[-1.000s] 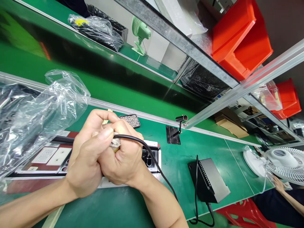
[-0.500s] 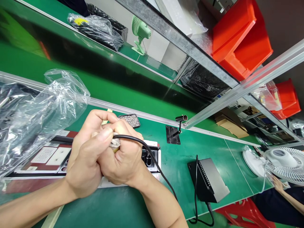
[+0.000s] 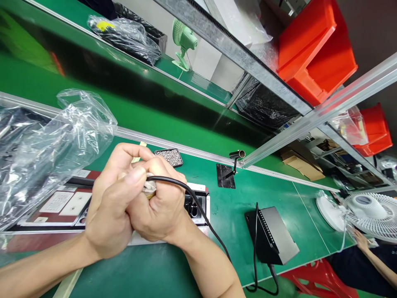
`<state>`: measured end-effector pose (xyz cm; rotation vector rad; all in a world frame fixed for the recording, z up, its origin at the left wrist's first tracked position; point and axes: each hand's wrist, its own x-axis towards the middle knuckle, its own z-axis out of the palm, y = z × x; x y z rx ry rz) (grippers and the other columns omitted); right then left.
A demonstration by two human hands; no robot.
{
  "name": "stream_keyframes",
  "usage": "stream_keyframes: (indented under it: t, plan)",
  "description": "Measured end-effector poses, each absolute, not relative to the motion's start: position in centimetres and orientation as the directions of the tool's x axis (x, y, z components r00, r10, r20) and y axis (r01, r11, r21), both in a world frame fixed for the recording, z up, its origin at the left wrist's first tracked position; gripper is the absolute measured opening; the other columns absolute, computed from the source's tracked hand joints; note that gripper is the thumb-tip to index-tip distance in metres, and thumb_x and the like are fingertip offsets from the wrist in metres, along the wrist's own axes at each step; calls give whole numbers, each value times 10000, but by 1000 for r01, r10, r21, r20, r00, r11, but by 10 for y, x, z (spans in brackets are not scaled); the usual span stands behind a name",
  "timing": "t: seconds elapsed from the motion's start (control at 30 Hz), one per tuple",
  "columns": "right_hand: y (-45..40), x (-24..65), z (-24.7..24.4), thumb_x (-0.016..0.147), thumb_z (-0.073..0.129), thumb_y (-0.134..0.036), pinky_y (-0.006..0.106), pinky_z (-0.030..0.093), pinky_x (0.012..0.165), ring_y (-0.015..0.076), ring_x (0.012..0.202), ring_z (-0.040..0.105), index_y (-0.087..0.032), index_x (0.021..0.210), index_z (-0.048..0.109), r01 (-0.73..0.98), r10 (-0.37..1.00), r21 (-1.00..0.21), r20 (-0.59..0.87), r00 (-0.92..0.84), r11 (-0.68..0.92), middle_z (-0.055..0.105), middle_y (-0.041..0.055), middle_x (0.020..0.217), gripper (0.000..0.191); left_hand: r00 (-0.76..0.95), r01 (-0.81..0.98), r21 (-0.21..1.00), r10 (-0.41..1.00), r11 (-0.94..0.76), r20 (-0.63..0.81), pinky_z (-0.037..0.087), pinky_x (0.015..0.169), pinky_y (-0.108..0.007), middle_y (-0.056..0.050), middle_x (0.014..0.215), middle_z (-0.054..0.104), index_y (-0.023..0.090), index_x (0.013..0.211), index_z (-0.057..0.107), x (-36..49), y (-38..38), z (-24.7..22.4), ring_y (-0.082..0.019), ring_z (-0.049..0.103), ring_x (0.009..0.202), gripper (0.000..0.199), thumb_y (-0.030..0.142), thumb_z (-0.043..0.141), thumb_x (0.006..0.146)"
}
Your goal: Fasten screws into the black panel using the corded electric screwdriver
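Cable (image 3: 173,180), black, round, smooth-sheathed, is seen in head view leaving the joined fists toward 3 o'clock, then bending down to 5 o'clock and passing behind the right forearm. Left hand (image 3: 108,207) is closed, thumb pressed over the visible cable end; right hand (image 3: 163,203) is curled tight, crumpled whitish wad with yellowish edge (image 3: 150,186) gripped in it. Contents of palms are hidden. White-framed case with brown and white panels (image 3: 58,202) is partly covered by hands, more of it at 9 o'clock. Black rectangular tray of small metallic pieces (image 3: 170,157) is placed at 1 o'clock, clear crinkled plastic bag (image 3: 89,111) at 10.

Cable is judged light, bendy but springy, not fragile, slightly slippery. Wad looks soft, easily squashed. Cable is best gripped just beside the wad; loose length may need to be supported against spring-back.
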<state>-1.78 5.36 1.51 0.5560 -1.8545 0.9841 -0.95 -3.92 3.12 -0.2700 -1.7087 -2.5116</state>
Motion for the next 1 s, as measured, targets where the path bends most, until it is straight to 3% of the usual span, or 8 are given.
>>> stream_keyframes:
  t: [0.2, 0.5, 0.77, 1.0]
  plan:
    - [54, -22, 15, 1124, 540, -383, 219, 560, 624, 102, 672, 656, -236, 944, 562, -738, 26, -375, 899, -437, 561, 684, -14, 819, 233, -993, 109, 924, -9, -367, 114, 656, 591, -341, -19, 810, 687, 254, 1018, 704, -10, -40, 32, -257, 759, 722, 377, 571, 831, 858]
    - [54, -19, 15, 1092, 595, -330, 221, 551, 629, 102, 685, 653, -238, 943, 558, -729, 24, -387, 890, -455, 565, 698, -18, 834, 180, -992, 115, 932, 0, -343, 123, 637, 564, -343, -16, 807, 716, 261, 1037, 686, -8, -40, 29, -248, 736, 649, 383, 587, 808, 877]
    - [54, -16, 13, 1053, 649, -236, 265, 577, 642, 136, 728, 700, -232, 951, 569, -730, 17, -402, 881, -472, 553, 726, 2, 860, 130, -989, 108, 934, 59, -340, 135, 647, 590, -358, -39, 837, 776, 267, 1098, 658, -7, -42, 27, -285, 785, 700, 385, 593, 767, 925]
    - [54, -15, 14, 1056, 645, -233, 261, 580, 660, 124, 716, 676, -243, 961, 570, -713, 27, -433, 864, -503, 552, 709, -13, 863, 122, -985, 148, 918, 25, -368, 168, 616, 539, -326, -10, 804, 712, 260, 1051, 676, -7, -39, 30, -264, 781, 734, 297, 520, 756, 933]
